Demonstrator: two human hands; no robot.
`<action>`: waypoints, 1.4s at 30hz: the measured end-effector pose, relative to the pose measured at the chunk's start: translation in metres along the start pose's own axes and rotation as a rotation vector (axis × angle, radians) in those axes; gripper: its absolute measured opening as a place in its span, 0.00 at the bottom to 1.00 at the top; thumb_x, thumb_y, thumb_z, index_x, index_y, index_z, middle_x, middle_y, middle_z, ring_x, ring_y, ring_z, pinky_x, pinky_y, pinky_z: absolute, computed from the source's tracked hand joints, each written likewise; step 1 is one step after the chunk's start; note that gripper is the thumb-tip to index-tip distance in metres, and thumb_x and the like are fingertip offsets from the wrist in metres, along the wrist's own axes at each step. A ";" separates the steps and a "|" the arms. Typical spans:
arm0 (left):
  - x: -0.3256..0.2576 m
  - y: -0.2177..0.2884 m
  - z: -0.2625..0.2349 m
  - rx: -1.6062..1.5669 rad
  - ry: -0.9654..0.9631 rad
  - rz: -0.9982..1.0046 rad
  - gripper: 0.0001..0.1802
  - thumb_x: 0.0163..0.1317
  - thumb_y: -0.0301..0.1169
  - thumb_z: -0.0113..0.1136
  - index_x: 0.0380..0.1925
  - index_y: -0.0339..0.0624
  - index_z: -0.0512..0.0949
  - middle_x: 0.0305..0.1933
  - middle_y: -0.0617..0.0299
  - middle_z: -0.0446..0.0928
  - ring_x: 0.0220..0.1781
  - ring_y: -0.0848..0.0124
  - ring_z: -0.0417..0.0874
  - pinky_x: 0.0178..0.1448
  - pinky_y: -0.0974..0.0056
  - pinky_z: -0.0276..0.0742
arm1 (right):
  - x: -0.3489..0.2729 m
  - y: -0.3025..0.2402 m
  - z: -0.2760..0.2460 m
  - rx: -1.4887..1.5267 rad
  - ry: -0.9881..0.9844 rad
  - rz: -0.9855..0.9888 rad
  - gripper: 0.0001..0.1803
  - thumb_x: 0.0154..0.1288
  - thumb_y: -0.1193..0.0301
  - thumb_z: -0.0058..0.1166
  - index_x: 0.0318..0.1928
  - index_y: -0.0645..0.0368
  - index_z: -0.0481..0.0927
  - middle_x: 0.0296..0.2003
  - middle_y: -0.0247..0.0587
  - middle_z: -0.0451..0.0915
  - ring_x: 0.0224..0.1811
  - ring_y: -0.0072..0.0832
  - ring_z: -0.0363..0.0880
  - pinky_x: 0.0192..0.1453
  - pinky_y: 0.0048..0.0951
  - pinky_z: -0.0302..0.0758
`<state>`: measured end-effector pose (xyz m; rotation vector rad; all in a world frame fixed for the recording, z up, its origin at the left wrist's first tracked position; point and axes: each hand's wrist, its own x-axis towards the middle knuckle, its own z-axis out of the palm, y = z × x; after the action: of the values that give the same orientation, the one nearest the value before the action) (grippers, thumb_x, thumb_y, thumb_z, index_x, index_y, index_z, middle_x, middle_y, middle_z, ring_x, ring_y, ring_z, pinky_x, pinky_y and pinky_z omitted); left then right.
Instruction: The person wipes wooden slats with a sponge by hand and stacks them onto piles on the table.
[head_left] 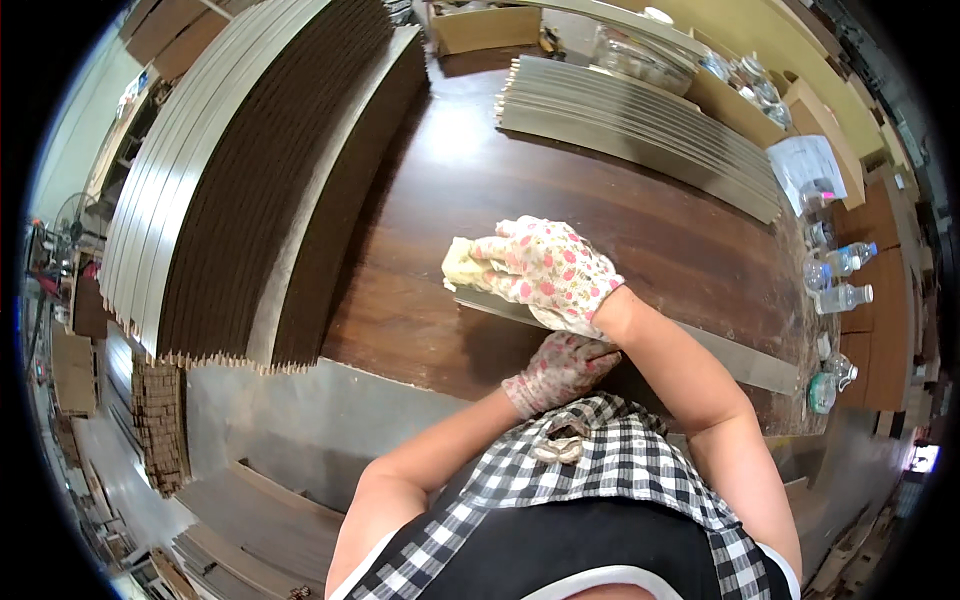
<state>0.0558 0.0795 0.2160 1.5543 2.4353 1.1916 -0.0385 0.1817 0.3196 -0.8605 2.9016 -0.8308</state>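
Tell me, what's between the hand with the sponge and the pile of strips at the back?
Just bare dark table. In the head view, nothing lies between the right hand, holding the yellow sponge, and the strips.

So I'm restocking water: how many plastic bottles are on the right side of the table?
3 clear ones, clustered by the table's right edge: upper bottle, middle bottle, lower bottle. More may be hidden in the clutter behind.
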 end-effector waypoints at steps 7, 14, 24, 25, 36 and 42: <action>-0.003 0.003 -0.009 0.000 0.002 0.104 0.16 0.58 0.32 0.59 0.48 0.47 0.83 0.52 0.62 0.81 0.53 0.65 0.81 0.57 0.56 0.76 | 0.011 -0.031 -0.013 -0.332 -0.106 -0.053 0.23 0.56 0.65 0.61 0.54 0.51 0.78 0.44 0.40 0.75 0.47 0.37 0.75 0.49 0.38 0.74; -0.019 0.003 -0.014 -0.247 -0.145 -0.044 0.19 0.70 0.34 0.51 0.58 0.44 0.76 0.63 0.54 0.74 0.66 0.59 0.74 0.67 0.57 0.70 | -0.002 -0.058 -0.012 -0.123 -0.053 -0.060 0.13 0.63 0.64 0.56 0.45 0.56 0.82 0.41 0.46 0.79 0.42 0.37 0.80 0.46 0.39 0.79; 0.069 -0.020 -0.061 0.360 0.441 -0.206 0.25 0.57 0.28 0.62 0.56 0.40 0.74 0.60 0.49 0.75 0.67 0.49 0.71 0.73 0.47 0.63 | -0.138 0.036 -0.003 -0.045 0.777 0.374 0.15 0.58 0.72 0.62 0.45 0.65 0.79 0.40 0.47 0.78 0.42 0.42 0.78 0.45 0.43 0.78; 0.069 -0.027 -0.062 0.414 0.355 -0.298 0.25 0.59 0.31 0.62 0.57 0.38 0.74 0.61 0.49 0.74 0.68 0.49 0.70 0.74 0.47 0.62 | -0.139 0.026 0.002 -0.329 0.618 0.414 0.17 0.57 0.68 0.62 0.45 0.64 0.79 0.39 0.48 0.77 0.43 0.43 0.77 0.44 0.45 0.76; 0.047 -0.056 -0.069 0.716 -0.053 -0.587 0.22 0.64 0.45 0.58 0.53 0.45 0.80 0.57 0.54 0.79 0.64 0.55 0.75 0.71 0.50 0.61 | -0.470 0.165 -0.024 -0.768 0.897 0.996 0.19 0.59 0.66 0.62 0.51 0.56 0.80 0.39 0.48 0.78 0.45 0.48 0.76 0.51 0.47 0.74; 0.050 -0.068 -0.069 0.741 -0.032 -0.468 0.23 0.64 0.45 0.58 0.55 0.44 0.78 0.57 0.54 0.78 0.67 0.52 0.71 0.74 0.47 0.56 | -0.642 0.223 -0.042 0.746 1.756 1.204 0.20 0.68 0.62 0.56 0.57 0.56 0.79 0.52 0.47 0.81 0.52 0.42 0.79 0.60 0.39 0.74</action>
<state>-0.0485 0.0633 0.2422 0.9313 3.1465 0.1847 0.3878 0.6864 0.1548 2.3242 2.0331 -2.6255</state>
